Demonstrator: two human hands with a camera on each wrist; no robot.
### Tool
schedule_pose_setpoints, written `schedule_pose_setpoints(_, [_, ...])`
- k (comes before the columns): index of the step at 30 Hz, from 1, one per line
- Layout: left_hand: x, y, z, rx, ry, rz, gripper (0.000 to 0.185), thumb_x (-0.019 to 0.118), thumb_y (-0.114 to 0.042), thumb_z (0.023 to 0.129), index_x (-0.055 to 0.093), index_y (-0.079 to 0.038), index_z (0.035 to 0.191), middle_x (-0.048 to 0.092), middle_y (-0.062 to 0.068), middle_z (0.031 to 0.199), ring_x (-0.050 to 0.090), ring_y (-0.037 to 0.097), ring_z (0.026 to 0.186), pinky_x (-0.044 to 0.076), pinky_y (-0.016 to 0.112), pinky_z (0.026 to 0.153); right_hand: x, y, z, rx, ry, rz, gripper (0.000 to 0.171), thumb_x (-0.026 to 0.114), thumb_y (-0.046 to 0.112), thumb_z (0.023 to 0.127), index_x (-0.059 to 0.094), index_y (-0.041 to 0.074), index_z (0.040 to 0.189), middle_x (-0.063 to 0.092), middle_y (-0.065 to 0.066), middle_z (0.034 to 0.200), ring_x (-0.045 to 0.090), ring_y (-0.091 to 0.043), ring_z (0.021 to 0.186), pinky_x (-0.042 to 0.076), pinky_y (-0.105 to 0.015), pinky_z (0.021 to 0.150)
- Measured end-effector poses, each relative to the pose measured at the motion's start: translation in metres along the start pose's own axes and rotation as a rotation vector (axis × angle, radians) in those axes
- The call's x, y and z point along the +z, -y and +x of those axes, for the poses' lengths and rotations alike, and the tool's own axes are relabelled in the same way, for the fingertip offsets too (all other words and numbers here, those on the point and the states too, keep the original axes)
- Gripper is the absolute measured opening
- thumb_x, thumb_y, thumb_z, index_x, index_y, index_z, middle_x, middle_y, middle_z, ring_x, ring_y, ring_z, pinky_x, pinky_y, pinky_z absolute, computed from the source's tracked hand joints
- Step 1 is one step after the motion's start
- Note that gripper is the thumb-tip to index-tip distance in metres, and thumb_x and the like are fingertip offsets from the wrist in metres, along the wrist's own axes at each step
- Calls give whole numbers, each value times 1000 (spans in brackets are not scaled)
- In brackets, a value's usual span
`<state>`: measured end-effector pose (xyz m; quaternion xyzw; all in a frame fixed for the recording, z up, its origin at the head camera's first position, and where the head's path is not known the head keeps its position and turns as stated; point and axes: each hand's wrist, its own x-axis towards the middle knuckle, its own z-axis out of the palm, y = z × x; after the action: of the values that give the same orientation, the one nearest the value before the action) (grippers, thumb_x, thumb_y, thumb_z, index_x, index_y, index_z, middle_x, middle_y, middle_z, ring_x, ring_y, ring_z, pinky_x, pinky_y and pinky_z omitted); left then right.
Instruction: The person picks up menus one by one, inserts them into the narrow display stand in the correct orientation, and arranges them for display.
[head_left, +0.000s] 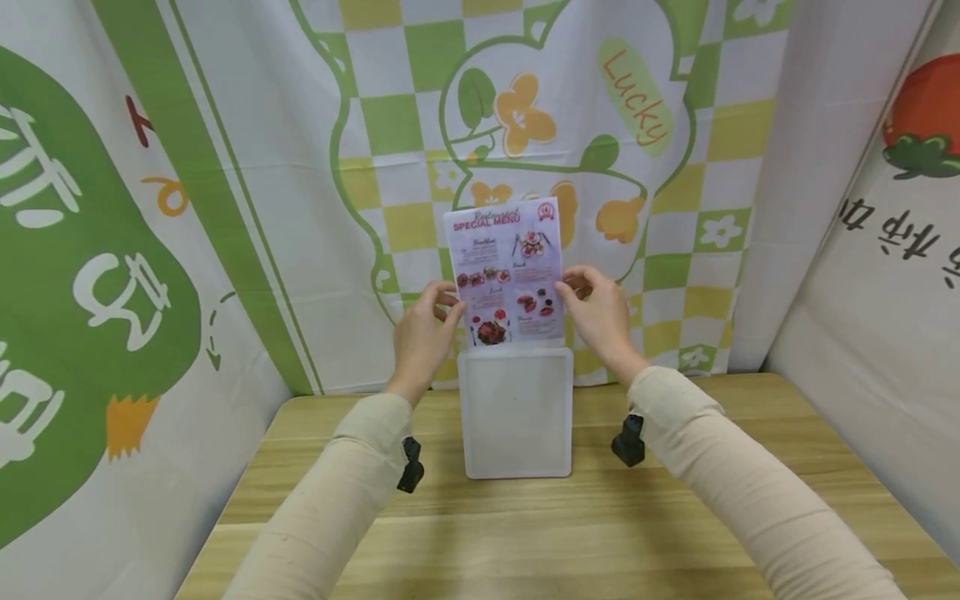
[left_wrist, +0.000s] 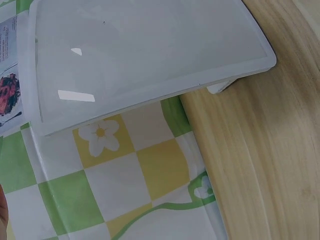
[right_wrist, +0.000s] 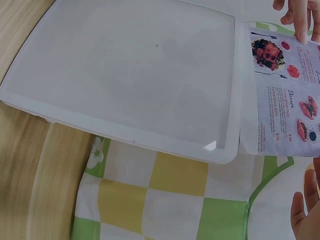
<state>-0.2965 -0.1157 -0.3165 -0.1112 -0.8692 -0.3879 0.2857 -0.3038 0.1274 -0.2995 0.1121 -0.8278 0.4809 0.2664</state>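
Observation:
A printed menu sheet (head_left: pixel 504 275) headed "Special Menu" stands upright, its lower edge at the top of a white-bordered display stand (head_left: pixel 516 414). My left hand (head_left: pixel 426 333) pinches the sheet's left edge between thumb and fingers. At the opposite edge, my right hand (head_left: pixel 600 312) pinches it the same way. The stand is upright on the table, its panel blank and glossy. In the right wrist view the menu's bottom end (right_wrist: pixel 272 100) lies along the stand's top rim; whether any of it sits inside the slot I cannot tell.
The wooden table (head_left: pixel 517 542) extends around the stand. Right behind it hangs a green and yellow checked curtain (head_left: pixel 393 123). Printed fabric walls stand on the left (head_left: pixel 45 250) and right (head_left: pixel 877 292). Black wrist cameras (head_left: pixel 628 442) sit below both wrists.

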Motion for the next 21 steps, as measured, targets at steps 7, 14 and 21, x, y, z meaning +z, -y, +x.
schedule_pose_setpoints(7, [-1,2,-3,-21,1,-12,29,67,-24,96,61,-14,122,72,3,106,67,22,85,51,39,71,1,3,-2,-23,-1,4,20,69,13,94,67,1,110,71,-14,100,61,-25,83,49,-32,73])
schedule_pose_setpoints(14, [3,9,-6,-12,-3,2,29,68,-22,95,62,-13,122,72,3,104,68,21,83,51,38,68,3,1,-4,-28,21,-18,19,68,12,94,67,0,109,70,-14,97,59,-24,82,47,-32,71])
schedule_pose_setpoints(21, [10,16,-14,-36,16,-5,30,68,-23,95,62,-13,123,72,2,104,68,20,83,51,36,68,7,-10,-12,0,43,-49,19,69,13,94,68,1,109,71,-13,96,59,-24,82,46,-31,70])
